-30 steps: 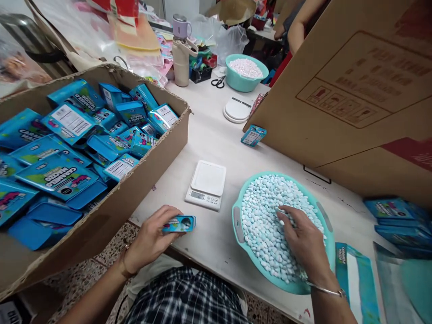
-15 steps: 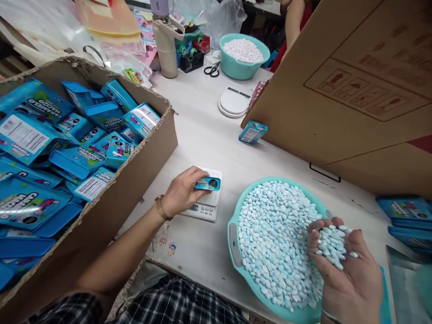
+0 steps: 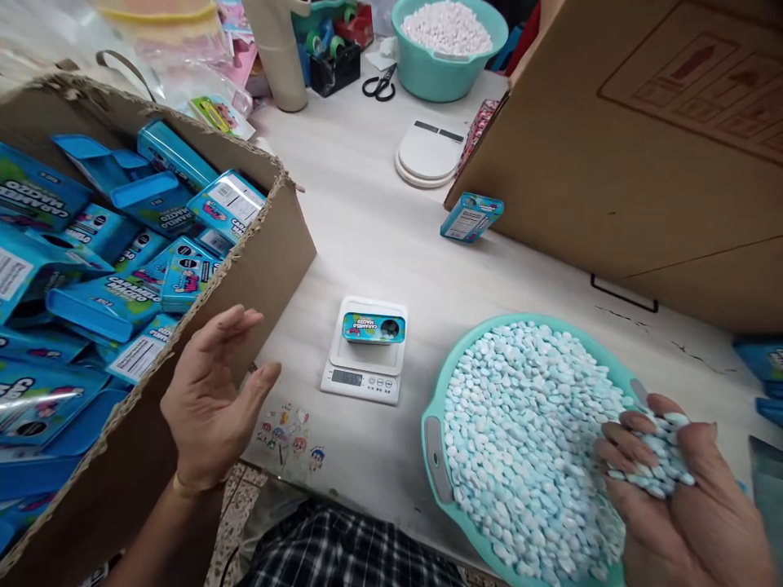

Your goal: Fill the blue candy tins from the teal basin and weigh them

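Observation:
A small blue candy box (image 3: 374, 328) stands on the pan of a white digital scale (image 3: 364, 383); the figures on its display are too small to read surely. My left hand (image 3: 214, 399) is off to the left of the scale, fingers apart and nothing in it, beside the cardboard carton (image 3: 269, 269). Cupped in my right hand (image 3: 691, 489) is a heap of pale blue candies (image 3: 661, 452), held over the right rim of a turquoise basin (image 3: 453, 391). That basin is full of the same candies (image 3: 526, 440).
Many blue boxes (image 3: 122, 302) fill the carton at left. One blue box (image 3: 471, 218) leans near a large cardboard box (image 3: 587, 163) at right. Farther back are a second scale (image 3: 430, 151), scissors (image 3: 380, 85), a basin of whitish candies (image 3: 434, 73) and a cream tumbler (image 3: 278, 61).
My left hand has let go of the candy box on the scale and moved left toward the carton. My right hand has curled more around its candies. The view has shifted.

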The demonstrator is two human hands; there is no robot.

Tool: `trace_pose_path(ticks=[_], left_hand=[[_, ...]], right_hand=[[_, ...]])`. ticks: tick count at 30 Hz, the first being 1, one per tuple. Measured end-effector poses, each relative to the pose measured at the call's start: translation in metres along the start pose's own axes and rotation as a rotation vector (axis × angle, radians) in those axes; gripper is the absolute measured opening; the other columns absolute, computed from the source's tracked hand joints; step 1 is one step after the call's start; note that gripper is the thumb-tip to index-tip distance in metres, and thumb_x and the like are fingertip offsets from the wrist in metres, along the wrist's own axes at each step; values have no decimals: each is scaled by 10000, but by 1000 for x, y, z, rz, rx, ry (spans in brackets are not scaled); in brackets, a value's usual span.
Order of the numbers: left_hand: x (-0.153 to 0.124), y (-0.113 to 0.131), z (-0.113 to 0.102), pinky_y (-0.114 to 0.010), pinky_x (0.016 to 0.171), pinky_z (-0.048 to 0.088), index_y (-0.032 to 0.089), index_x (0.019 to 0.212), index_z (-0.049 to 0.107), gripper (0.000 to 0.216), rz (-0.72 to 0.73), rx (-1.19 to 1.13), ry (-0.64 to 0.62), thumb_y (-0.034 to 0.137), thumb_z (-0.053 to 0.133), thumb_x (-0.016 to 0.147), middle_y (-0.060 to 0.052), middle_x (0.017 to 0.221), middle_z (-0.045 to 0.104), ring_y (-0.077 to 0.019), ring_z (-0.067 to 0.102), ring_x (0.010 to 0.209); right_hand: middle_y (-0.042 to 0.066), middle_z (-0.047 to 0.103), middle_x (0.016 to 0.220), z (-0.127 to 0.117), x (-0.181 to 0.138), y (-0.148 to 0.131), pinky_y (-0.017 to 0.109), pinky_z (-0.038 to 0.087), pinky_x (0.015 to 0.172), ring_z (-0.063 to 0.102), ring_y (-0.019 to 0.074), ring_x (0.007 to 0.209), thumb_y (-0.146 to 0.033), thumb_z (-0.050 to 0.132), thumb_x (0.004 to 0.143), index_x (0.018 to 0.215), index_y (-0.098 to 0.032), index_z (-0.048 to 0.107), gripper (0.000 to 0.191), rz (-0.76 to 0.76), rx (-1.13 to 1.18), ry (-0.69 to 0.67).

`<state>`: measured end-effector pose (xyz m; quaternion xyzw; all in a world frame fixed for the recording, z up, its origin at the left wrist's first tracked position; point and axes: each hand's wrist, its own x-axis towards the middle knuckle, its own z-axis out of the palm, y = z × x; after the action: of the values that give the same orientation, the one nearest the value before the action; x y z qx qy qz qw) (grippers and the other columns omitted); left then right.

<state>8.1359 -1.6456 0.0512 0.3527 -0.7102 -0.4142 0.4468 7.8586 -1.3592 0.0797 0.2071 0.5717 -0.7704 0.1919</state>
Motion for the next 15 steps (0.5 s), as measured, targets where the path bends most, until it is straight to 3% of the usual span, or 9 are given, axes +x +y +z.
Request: trace_pose_path(ticks=[6,11,15], left_hand=[[1,-2,8,-470,1130,474,294,1373,564,616,-29,-19,-84,177,760,801,-58,1292,618,-266,593,1237],[11,0,17,-472,1135,447,270,1394,529,645,31,62,-207,222,771,799,-78,1304,607,-265,580,1246],[20,4,25,-453,1112,452,250,1381,522,596,96,139,-337,266,749,830,-92,1326,588,-257,560,1255]], right_hand=[[2,392,793,-11,4,-1,206,521,535,459,84,648,-188,609,881,896,-158,596,36,30,130,28],[26,419,804,-12,4,-3,165,394,394,404,63,555,-274,594,916,859,-197,606,96,62,107,-44],[27,414,778,-14,0,-1,186,344,355,398,61,524,-314,552,959,962,-234,677,148,37,39,-105]])
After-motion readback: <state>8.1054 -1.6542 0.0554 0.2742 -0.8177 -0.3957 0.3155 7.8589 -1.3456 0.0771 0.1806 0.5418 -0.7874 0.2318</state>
